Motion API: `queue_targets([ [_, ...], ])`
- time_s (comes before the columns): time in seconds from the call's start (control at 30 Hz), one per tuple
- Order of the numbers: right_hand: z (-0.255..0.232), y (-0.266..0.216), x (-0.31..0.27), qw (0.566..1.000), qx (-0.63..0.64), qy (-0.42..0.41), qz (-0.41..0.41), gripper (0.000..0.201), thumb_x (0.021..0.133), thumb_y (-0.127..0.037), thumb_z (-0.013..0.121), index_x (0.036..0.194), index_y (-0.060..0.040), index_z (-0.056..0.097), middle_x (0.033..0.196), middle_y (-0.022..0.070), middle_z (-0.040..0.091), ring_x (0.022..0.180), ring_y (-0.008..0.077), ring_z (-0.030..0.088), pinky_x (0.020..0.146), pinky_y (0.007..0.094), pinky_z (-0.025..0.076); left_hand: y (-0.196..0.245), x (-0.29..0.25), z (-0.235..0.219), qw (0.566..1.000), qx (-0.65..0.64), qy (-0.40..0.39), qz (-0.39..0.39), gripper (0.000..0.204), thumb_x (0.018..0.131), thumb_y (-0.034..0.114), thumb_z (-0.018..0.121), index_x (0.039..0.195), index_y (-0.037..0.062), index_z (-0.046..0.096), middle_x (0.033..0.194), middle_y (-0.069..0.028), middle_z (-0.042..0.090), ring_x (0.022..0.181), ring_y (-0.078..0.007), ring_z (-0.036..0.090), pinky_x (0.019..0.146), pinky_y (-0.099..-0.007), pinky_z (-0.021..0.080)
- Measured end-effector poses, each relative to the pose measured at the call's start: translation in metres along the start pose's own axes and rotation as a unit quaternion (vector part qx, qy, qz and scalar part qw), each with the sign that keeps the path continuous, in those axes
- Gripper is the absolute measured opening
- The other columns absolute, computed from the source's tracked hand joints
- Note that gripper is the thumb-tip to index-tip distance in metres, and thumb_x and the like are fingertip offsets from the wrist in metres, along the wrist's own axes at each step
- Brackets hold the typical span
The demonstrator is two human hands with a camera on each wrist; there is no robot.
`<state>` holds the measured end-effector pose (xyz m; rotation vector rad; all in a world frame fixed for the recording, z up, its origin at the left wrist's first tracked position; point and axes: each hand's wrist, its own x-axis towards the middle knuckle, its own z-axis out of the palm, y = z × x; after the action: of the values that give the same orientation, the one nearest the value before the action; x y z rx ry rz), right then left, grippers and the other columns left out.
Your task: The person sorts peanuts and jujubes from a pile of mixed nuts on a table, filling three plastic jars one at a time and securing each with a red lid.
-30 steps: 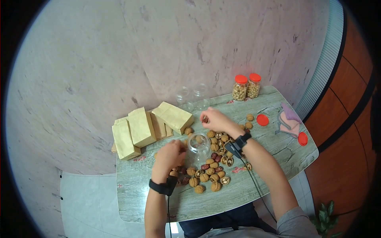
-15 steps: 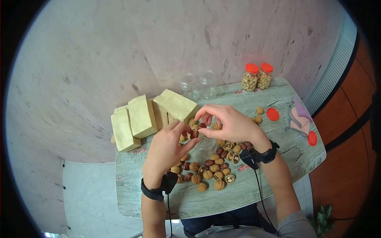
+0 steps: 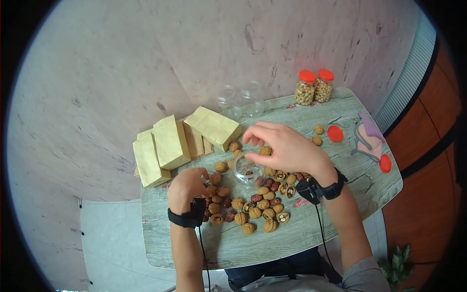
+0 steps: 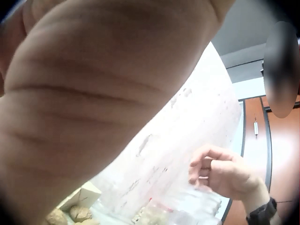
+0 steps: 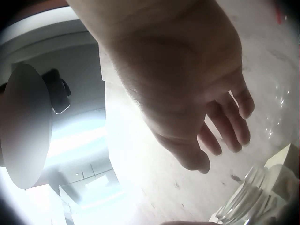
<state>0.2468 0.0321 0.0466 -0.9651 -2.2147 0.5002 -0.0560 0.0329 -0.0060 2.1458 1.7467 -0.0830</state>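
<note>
A clear jar (image 3: 242, 181) stands open among the nuts, with dark red dates showing in it. My right hand (image 3: 289, 148) hovers over its far right side, fingers loosely bent and apart, nothing between them; the right wrist view also shows that hand (image 5: 187, 89) bare. At the left side of the pile is my left hand (image 3: 187, 187), bent down at the wrist beside walnuts (image 3: 214, 179) and red dates. Its fingertips are hidden, so I cannot tell whether they hold anything. More walnuts (image 3: 240, 218), some cracked, and dates (image 3: 256, 198) lie in front of the jar.
Yellow paper bags (image 3: 171, 141) lie at the back left. Two empty clear jars (image 3: 252, 100) stand along the wall. Farther right are two filled jars (image 3: 305, 92) with red lids. Loose red lids (image 3: 335, 134) and a pink and purple cloth (image 3: 368, 141) lie at the right.
Both hands came together over the jar with dates in their fingers, then parted. The right hand let its date go and stays above the jar; the left moved left and down toward the pile.
</note>
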Motion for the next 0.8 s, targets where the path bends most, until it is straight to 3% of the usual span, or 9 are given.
queue_targets([
  [0.13, -0.023, 0.001, -0.008, 0.991, -0.027, -0.088, 0.097, 0.026, 0.090, -0.023, 0.075, 0.102, -0.0032, 0.064, 0.094, 0.0125, 0.069, 0.088, 0.0280, 0.068, 0.079, 0.0407, 0.053, -0.004, 0.009, 0.017, 0.999, 0.037, 0.021, 0.024, 0.043, 0.061, 0.013, 0.088, 0.102, 0.0119, 0.075, 0.092, -0.0112, 0.074, 0.089, -0.0309, 0.072, 0.077, -0.0389, 0.057],
  [0.2, -0.029, 0.012, -0.012, 0.966, -0.054, -0.197, 0.158, 0.025, 0.090, -0.020, 0.076, 0.106, -0.0031, 0.066, 0.084, 0.0120, 0.071, 0.077, 0.0259, 0.070, 0.071, 0.0388, 0.054, -0.003, 0.014, 0.015, 0.999, 0.042, 0.002, 0.026, 0.039, 0.061, 0.012, 0.086, 0.099, 0.0120, 0.075, 0.090, -0.0111, 0.073, 0.086, -0.0307, 0.072, 0.076, -0.0379, 0.057],
  [0.27, -0.027, 0.031, -0.015, 0.955, -0.088, -0.216, 0.182, 0.025, 0.088, -0.017, 0.077, 0.106, -0.0033, 0.066, 0.086, 0.0129, 0.072, 0.079, 0.0270, 0.071, 0.072, 0.0397, 0.055, -0.003, 0.016, 0.013, 0.999, -0.001, -0.048, -0.016, 0.028, 0.061, 0.008, 0.082, 0.089, 0.0100, 0.075, 0.092, -0.0144, 0.073, 0.092, -0.0370, 0.071, 0.074, -0.0457, 0.057],
  [0.4, -0.005, 0.081, -0.019, 0.923, -0.196, -0.226, 0.243, 0.029, 0.080, -0.010, 0.080, 0.107, -0.0046, 0.069, 0.091, 0.0141, 0.075, 0.085, 0.0313, 0.072, 0.075, 0.0427, 0.056, -0.003, 0.022, 0.011, 0.996, 0.007, -0.080, -0.025, 0.029, 0.061, 0.008, 0.081, 0.090, 0.0109, 0.075, 0.092, -0.0138, 0.074, 0.090, -0.0362, 0.072, 0.072, -0.0452, 0.057],
  [0.47, 0.005, 0.093, -0.016, 0.902, -0.226, -0.248, 0.270, 0.031, 0.079, -0.008, 0.080, 0.107, -0.0051, 0.069, 0.091, 0.0143, 0.074, 0.087, 0.0325, 0.072, 0.076, 0.0433, 0.057, -0.005, 0.025, 0.011, 0.995, 0.025, -0.094, -0.019, 0.029, 0.066, 0.009, 0.081, 0.095, 0.0096, 0.076, 0.082, -0.0123, 0.074, 0.075, -0.0250, 0.075, 0.064, -0.0370, 0.057],
  [0.6, 0.011, 0.104, -0.010, 0.852, -0.265, -0.313, 0.327, 0.033, 0.074, -0.005, 0.080, 0.106, -0.0058, 0.070, 0.093, 0.0146, 0.074, 0.091, 0.0343, 0.072, 0.078, 0.0440, 0.057, -0.005, 0.024, 0.009, 0.994, 0.013, -0.103, -0.019, 0.028, 0.067, 0.008, 0.081, 0.095, 0.0093, 0.076, 0.080, -0.0125, 0.074, 0.075, -0.0243, 0.075, 0.064, -0.0363, 0.058],
  [0.67, 0.005, 0.109, -0.008, 0.854, -0.269, -0.312, 0.318, 0.030, 0.076, -0.006, 0.079, 0.105, -0.0056, 0.070, 0.093, 0.0144, 0.074, 0.090, 0.0341, 0.072, 0.078, 0.0434, 0.057, -0.009, 0.027, 0.008, 0.991, -0.028, -0.122, -0.055, 0.029, 0.063, 0.007, 0.079, 0.091, 0.0119, 0.075, 0.090, -0.0117, 0.074, 0.088, -0.0327, 0.073, 0.072, -0.0432, 0.058],
  [0.73, -0.004, 0.103, -0.012, 0.855, -0.270, -0.316, 0.310, 0.028, 0.077, -0.006, 0.078, 0.103, -0.0054, 0.069, 0.093, 0.0141, 0.074, 0.089, 0.0338, 0.071, 0.077, 0.0429, 0.057, -0.007, 0.023, 0.009, 0.991, -0.025, -0.124, -0.049, 0.028, 0.064, 0.007, 0.079, 0.091, 0.0122, 0.075, 0.090, -0.0115, 0.074, 0.086, -0.0333, 0.073, 0.071, -0.0428, 0.058],
  [0.8, -0.024, 0.075, -0.013, 0.937, -0.191, -0.164, 0.243, 0.026, 0.081, -0.010, 0.076, 0.106, -0.0056, 0.068, 0.093, 0.0119, 0.072, 0.085, 0.0299, 0.070, 0.077, 0.0408, 0.057, -0.008, 0.021, 0.004, 0.992, -0.023, -0.116, -0.045, 0.027, 0.065, 0.007, 0.078, 0.091, 0.0125, 0.075, 0.090, -0.0113, 0.074, 0.084, -0.0339, 0.073, 0.071, -0.0424, 0.058],
])
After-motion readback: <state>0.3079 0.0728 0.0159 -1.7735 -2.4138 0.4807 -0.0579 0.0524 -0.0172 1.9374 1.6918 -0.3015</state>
